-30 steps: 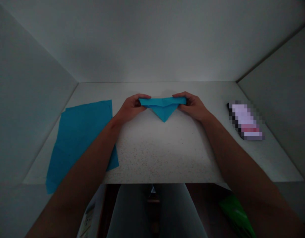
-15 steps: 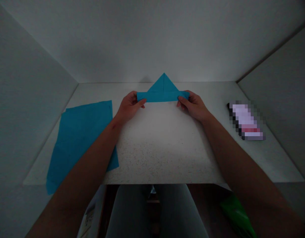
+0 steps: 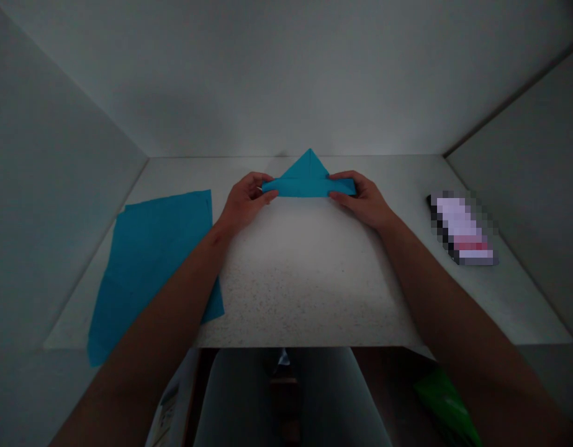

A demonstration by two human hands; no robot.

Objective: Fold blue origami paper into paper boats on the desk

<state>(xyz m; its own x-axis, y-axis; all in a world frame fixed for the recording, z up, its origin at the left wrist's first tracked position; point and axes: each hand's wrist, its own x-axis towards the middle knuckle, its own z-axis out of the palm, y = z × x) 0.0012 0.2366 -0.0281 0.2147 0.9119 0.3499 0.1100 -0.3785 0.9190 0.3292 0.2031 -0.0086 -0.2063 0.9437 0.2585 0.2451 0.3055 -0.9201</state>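
Observation:
A blue folded paper hat shape (image 3: 307,179), a triangle over a flat band, sits at the far middle of the white table (image 3: 305,279) with its point away from me. My left hand (image 3: 243,202) pinches the band's left end between thumb and fingers. My right hand (image 3: 363,198) pinches the right end the same way. The paper is tilted back, low over the table top.
A stack of flat blue paper sheets (image 3: 151,254) lies at the left, partly under my left forearm and overhanging the front edge. A blurred-out phone-like object (image 3: 462,228) lies at the right. Walls close in behind and on both sides. A green thing (image 3: 447,403) shows below the table.
A second ago the triangle pointed toward me; both hands flipped the paper so it points away, then lowered and tilted it back toward the table.

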